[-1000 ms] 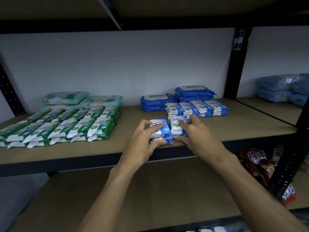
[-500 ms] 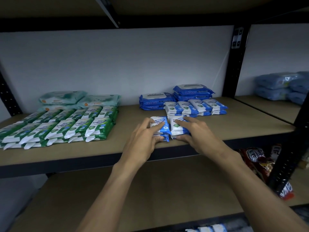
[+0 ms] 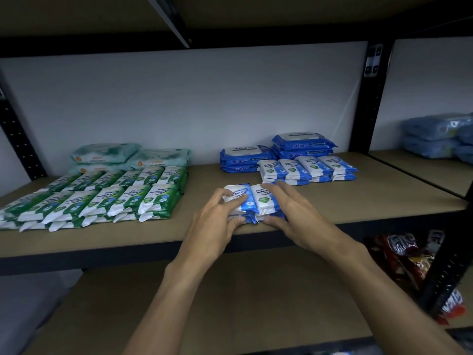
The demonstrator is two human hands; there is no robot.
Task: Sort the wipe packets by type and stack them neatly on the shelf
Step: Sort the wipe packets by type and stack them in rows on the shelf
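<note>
Since a second ago I am drawing my hands inward, so the two small stacks of blue-and-white packets (image 3: 252, 201), skewed then, are now lying square and touching side by side near the front edge of the shelf (image 3: 358, 206). My left hand (image 3: 217, 224) is pinching the left stack, fingers over its top, thumb against its near end. My right hand (image 3: 294, 216) is clasping the right stack likewise. Behind, the matching row (image 3: 307, 170) is sitting just before the dark blue packs (image 3: 245, 160); the green packets (image 3: 102, 198) are lying well apart, leftward.
</note>
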